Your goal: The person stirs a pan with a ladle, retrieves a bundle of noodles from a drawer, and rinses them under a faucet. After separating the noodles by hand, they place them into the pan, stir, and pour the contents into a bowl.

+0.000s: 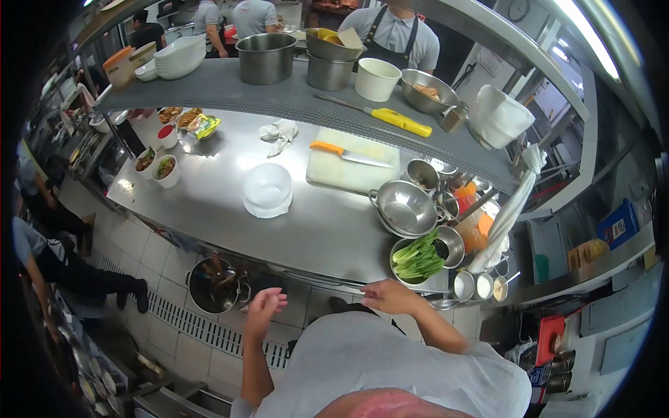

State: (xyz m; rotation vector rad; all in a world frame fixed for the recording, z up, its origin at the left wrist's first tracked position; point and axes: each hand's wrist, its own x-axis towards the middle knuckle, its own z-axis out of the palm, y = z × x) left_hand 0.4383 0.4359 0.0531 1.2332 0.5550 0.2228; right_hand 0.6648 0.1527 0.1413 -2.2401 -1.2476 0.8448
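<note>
Hovering left of the long green leaves (419, 257), the right hand (391, 297) is nearer (the left hand (265, 311) is farther left of them). Both hands' fingers are loosely apart, holding nothing.

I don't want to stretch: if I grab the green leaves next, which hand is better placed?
Likely your right hand: it looks empty and is nearer the green leaves; your left hand is farther left.

One lettuce bowl (418, 281), one cutting board (343, 174)
</note>
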